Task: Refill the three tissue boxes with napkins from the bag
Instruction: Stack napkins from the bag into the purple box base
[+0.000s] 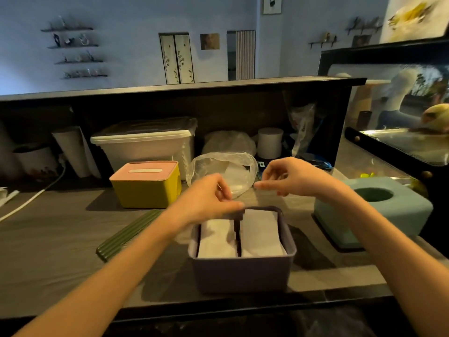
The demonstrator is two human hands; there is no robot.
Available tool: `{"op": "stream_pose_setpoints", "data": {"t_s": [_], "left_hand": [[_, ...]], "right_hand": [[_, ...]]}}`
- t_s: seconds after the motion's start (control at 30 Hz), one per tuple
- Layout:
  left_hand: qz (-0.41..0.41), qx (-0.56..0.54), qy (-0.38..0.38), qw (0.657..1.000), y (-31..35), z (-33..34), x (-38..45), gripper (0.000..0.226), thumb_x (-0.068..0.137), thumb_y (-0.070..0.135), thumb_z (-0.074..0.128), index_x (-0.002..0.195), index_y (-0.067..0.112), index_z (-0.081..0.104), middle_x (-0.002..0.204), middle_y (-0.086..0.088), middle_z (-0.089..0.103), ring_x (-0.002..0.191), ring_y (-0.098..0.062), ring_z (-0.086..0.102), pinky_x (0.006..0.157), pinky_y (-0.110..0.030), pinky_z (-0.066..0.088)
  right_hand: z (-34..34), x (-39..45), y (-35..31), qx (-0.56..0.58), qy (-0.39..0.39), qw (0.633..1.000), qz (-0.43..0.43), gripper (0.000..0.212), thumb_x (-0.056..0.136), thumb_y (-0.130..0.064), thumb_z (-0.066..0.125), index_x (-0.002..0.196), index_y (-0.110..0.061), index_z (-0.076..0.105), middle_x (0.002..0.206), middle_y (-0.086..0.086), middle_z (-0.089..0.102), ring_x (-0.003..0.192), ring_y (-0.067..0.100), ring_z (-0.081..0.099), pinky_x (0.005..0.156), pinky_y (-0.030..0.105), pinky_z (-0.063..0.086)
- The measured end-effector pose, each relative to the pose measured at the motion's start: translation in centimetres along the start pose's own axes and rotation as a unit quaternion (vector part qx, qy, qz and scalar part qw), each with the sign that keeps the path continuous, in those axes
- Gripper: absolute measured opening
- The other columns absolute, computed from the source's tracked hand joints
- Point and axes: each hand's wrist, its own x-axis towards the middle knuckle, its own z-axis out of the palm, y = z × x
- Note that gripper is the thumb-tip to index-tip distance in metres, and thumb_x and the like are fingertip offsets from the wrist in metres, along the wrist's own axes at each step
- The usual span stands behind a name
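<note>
An open purple tissue box (243, 273) stands at the counter's front. Two stacks of white napkins (261, 233) lie in it, split by a dark divider. My left hand (206, 198) hovers at the box's back rim with loosely curled fingers, its thumb tip by the divider's top. My right hand (291, 177) floats above the back right corner, fingers loosely curled, holding nothing. Behind both hands lies the clear plastic bag (218, 164) with napkins inside. A yellow box with a pink lid (145, 188) sits to the left. To the right stands a teal box with a round hole (398, 215).
A green ribbed lid (128, 234) lies on the counter left of the purple box. At the back stand a lidded white bin (145, 147), a paper roll (269, 142) and cups. A white cable (31, 198) crosses the left side. A glass display case (398, 147) rises on the right.
</note>
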Motion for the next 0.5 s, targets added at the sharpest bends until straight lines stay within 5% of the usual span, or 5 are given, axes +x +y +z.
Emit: {"op": "stream_pose_setpoints", "data": {"t_s": [0.13,0.27,0.4,0.5], "left_hand": [[-0.007,-0.034,0.055,0.998,-2.9,-1.8,4.0,0.016,0.093,0.03,0.071,0.103,0.019,0.066,0.086,0.004,0.073,0.073,-0.006,0.068,0.057,-0.014,0.052],[-0.016,0.001,0.102,0.995,-7.0,0.7,8.7,0.008,0.097,0.017,0.066,0.104,0.014,0.068,0.093,-0.003,0.073,0.078,-0.01,0.068,0.07,-0.022,0.058],[0.014,0.011,0.174,0.985,-10.1,4.3,11.9,0.009,0.096,0.014,0.066,0.104,0.013,0.069,0.098,0.0,0.071,0.086,-0.01,0.065,0.079,-0.027,0.057],[0.001,-0.038,0.243,0.969,-11.7,6.0,12.8,0.006,0.096,0.015,0.066,0.102,0.014,0.066,0.097,-0.001,0.069,0.083,-0.009,0.064,0.074,-0.025,0.057]], "right_hand": [[3.3,4.9,1.5,0.016,0.045,0.997,-0.063,0.015,0.092,-0.028,0.075,0.104,-0.02,0.071,0.094,-0.005,0.074,0.078,0.006,0.071,0.074,0.024,0.061],[7.6,10.6,3.0,-0.023,0.023,0.993,-0.116,0.022,0.095,-0.017,0.072,0.117,-0.015,0.068,0.112,-0.003,0.071,0.099,0.008,0.067,0.093,0.032,0.058],[10.1,15.1,3.2,-0.148,-0.018,0.981,-0.126,0.053,0.09,-0.02,0.075,0.138,-0.021,0.055,0.137,0.002,0.06,0.123,0.019,0.057,0.103,0.033,0.05],[10.6,17.1,3.1,-0.203,-0.103,0.97,-0.088,0.091,0.085,-0.027,0.08,0.158,-0.027,0.027,0.156,0.005,0.043,0.139,0.026,0.045,0.111,0.039,0.041]]}}
